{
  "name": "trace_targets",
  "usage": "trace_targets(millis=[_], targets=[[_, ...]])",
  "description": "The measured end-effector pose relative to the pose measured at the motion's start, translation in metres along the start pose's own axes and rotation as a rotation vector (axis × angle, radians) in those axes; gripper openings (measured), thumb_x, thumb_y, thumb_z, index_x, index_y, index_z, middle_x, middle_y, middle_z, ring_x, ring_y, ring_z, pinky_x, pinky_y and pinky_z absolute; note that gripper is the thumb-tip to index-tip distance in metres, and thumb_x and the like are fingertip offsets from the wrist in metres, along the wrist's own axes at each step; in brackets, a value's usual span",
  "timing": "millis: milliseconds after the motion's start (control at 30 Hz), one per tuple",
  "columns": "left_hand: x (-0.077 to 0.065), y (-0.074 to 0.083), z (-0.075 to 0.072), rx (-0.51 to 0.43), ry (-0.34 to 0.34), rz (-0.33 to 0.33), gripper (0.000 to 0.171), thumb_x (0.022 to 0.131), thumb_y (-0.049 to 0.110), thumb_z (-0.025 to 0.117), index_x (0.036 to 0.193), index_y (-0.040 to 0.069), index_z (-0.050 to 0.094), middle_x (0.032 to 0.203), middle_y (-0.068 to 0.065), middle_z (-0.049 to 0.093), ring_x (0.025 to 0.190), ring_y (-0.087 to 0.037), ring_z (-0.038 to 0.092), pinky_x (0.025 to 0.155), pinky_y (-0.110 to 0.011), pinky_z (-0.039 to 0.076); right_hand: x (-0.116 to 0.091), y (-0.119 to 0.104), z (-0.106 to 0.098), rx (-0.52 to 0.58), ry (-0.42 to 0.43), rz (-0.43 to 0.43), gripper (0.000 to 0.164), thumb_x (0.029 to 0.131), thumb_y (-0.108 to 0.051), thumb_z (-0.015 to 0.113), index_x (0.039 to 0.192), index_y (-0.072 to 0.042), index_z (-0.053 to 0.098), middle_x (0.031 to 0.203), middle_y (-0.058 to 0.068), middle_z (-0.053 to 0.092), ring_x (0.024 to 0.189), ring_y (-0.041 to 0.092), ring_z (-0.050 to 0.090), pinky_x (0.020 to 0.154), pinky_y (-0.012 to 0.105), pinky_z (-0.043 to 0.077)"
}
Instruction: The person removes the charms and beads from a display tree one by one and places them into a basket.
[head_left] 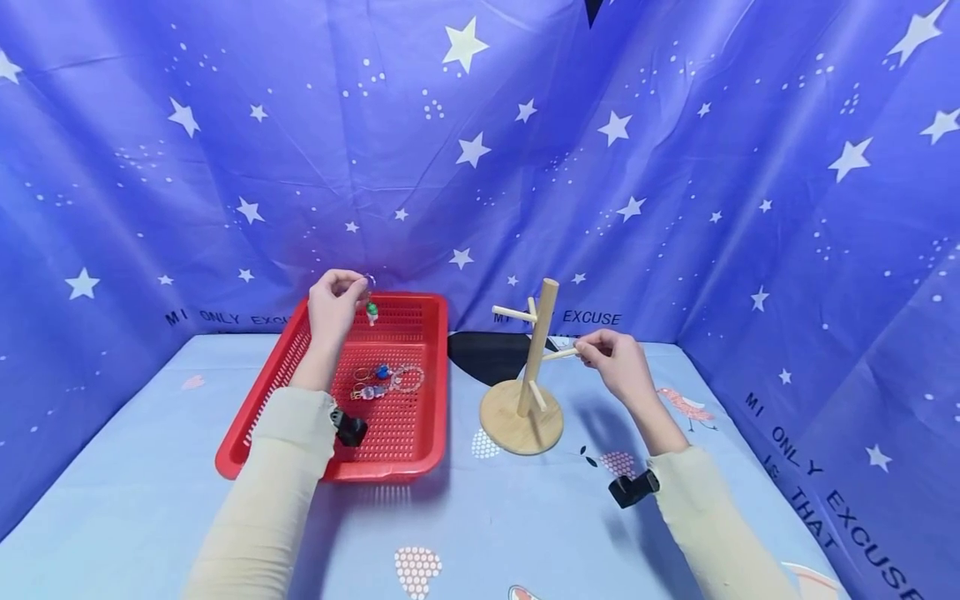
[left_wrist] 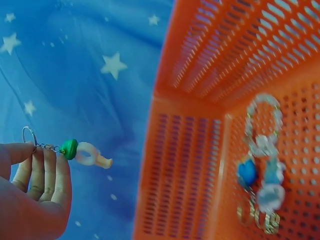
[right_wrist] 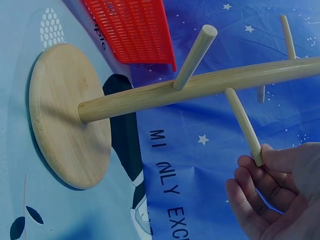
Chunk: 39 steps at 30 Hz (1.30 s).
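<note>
Above the back of the red basket, my left hand [head_left: 335,307] pinches the metal ring of a keychain [left_wrist: 70,149] between thumb and forefinger. A green bell-like bead and a pale charm hang from its short chain. Down in the basket lie other keychains [head_left: 378,385], one with a clear beaded loop and one with a blue charm. My right hand [head_left: 617,362] pinches the tip of a side peg [right_wrist: 245,122] on a wooden peg stand [head_left: 536,350]. That stand has a round base and several pegs on its upright post.
The red perforated basket [head_left: 437,400] stands on the left half of the table, beside the peg stand. A light blue printed cloth [head_left: 480,533] covers the table. Behind and at the sides hangs a blue curtain [head_left: 525,200] with stars.
</note>
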<state>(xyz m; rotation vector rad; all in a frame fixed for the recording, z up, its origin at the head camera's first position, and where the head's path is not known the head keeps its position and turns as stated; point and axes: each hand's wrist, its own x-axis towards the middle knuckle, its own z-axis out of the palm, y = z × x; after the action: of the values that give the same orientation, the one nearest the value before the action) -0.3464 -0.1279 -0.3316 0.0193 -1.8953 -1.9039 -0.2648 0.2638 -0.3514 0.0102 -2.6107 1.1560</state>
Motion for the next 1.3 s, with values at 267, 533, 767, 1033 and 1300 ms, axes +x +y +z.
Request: trace_targets(millis=[267, 533, 767, 1033, 1300], targets=[[0.005, -0.023, -0.018, 0.121, 0.038, -0.093, 0.004, 0.096, 0.009, 0.064, 0.092, 0.008, 0.065, 0.072, 0.01, 0.057, 0.063, 0.005, 0.063, 0.068, -0.015, 0.058, 0.001, 0.0, 0.0, 0.006, -0.007, 0.006, 0.025, 0.099, -0.021, 0.062, 0.105, 0.001, 0.072, 0.095, 0.019, 0.074, 0.075, 0.005, 0.064, 0.075, 0.026, 0.06], [0.01, -0.035, -0.026, 0.329, 0.027, -0.147, 0.011, 0.096, 0.012, 0.063, 0.101, 0.002, 0.065, 0.069, 0.013, 0.057, 0.056, 0.009, 0.059, 0.058, -0.012, 0.051, 0.001, -0.003, -0.001, 0.013, -0.007, -0.005, 0.026, 0.099, -0.02, 0.062, 0.105, 0.002, 0.072, 0.096, 0.022, 0.073, 0.075, 0.004, 0.064, 0.076, 0.029, 0.061], [0.008, -0.048, -0.032, 0.571, -0.012, -0.151, 0.017, 0.097, 0.015, 0.058, 0.106, 0.003, 0.066, 0.088, -0.012, 0.072, 0.073, -0.017, 0.072, 0.071, -0.025, 0.05, 0.0, -0.002, 0.0, 0.0, -0.015, 0.003, 0.025, 0.1, -0.021, 0.061, 0.105, 0.001, 0.072, 0.096, 0.02, 0.074, 0.075, 0.005, 0.064, 0.074, 0.024, 0.06], [0.001, -0.054, -0.038, 0.78, -0.099, -0.135, 0.02, 0.095, 0.012, 0.051, 0.101, 0.001, 0.066, 0.092, -0.019, 0.073, 0.093, -0.037, 0.066, 0.088, -0.047, 0.05, 0.0, -0.002, 0.0, 0.008, -0.012, 0.005, 0.025, 0.099, -0.019, 0.061, 0.105, 0.002, 0.072, 0.096, 0.02, 0.073, 0.075, 0.005, 0.064, 0.076, 0.029, 0.061], [0.0, -0.06, -0.04, 0.889, -0.137, -0.203, 0.02, 0.092, 0.01, 0.046, 0.096, 0.001, 0.065, 0.097, -0.018, 0.068, 0.088, -0.032, 0.061, 0.084, -0.045, 0.05, 0.0, -0.002, 0.0, 0.007, -0.013, -0.002, 0.026, 0.1, -0.021, 0.061, 0.105, 0.002, 0.071, 0.096, 0.02, 0.074, 0.076, 0.006, 0.064, 0.073, 0.019, 0.058]])
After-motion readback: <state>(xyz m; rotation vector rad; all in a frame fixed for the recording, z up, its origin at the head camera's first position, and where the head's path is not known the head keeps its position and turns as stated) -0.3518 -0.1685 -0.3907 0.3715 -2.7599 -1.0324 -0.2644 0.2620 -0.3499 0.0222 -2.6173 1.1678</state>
